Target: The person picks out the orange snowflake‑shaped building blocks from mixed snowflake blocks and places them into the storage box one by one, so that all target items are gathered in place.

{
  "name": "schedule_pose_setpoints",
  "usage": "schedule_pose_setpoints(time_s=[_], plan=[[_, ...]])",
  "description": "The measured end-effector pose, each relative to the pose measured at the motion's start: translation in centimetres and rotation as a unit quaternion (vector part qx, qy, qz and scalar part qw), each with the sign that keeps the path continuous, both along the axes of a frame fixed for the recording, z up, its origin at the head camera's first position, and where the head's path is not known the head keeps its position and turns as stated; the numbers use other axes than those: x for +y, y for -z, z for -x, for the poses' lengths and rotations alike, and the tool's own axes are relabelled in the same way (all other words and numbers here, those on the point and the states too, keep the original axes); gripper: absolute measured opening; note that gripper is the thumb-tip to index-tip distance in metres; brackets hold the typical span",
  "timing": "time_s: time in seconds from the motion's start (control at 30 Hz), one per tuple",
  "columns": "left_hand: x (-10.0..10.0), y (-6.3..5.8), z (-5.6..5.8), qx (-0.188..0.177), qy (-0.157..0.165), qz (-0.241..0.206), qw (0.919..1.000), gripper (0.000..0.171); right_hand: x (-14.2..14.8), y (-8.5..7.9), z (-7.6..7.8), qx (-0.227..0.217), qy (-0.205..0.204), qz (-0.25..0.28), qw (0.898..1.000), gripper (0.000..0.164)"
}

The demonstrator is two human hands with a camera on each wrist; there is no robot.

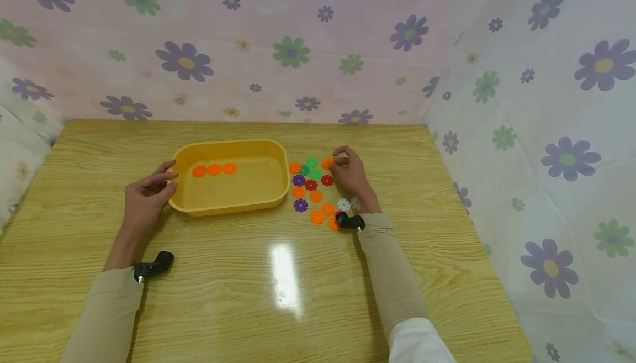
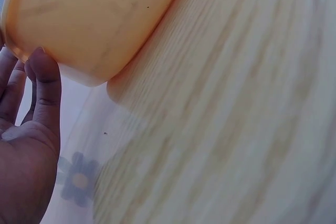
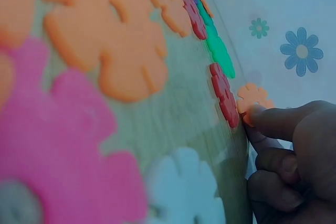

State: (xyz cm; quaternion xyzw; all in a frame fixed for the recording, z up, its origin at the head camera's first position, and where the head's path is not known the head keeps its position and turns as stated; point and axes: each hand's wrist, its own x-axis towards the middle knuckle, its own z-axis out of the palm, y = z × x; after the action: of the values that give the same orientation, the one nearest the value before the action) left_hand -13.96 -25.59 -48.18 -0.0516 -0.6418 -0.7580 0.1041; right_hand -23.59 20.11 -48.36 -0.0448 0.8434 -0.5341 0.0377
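In the head view, a yellow plastic tray (image 1: 229,207) stands on the wooden table, and three orange interlocking flower discs (image 1: 214,169) lie in a row inside it. My left hand (image 1: 143,203) is at its left end, fingers loosely bent, with fingertips right at the rim; the left wrist view shows the thumb (image 2: 46,80) against the tray's end. Right of the tray, my right hand (image 1: 351,174) pinches an orange flower disc (image 3: 251,97) between thumb and index finger, the other fingers curled in.
Beside the tray's right end lie several loose flower discs: orange, green, purple (image 1: 300,205), red (image 1: 311,185), white (image 1: 344,204) and pink (image 3: 73,145). Some sit partly under the right wrist's camera (image 1: 350,221). Flower-patterned cloth (image 1: 293,75) hangs behind and beside the table (image 1: 223,274).
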Motion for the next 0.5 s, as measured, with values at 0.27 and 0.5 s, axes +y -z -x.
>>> schedule_pose_setpoints(time_s=[0.27,0.5], plan=[[-0.1,0.1,0.1,-0.010,-0.001,0.007,0.9999,0.021,0.2,-0.7,-0.1,0.034,-0.050,-0.033,0.998,0.021],[-0.2,0.0,0.1,-0.013,-0.003,0.009,0.9999,0.021,0.4,-1.1,-0.2,0.010,-0.070,0.006,0.997,0.028]])
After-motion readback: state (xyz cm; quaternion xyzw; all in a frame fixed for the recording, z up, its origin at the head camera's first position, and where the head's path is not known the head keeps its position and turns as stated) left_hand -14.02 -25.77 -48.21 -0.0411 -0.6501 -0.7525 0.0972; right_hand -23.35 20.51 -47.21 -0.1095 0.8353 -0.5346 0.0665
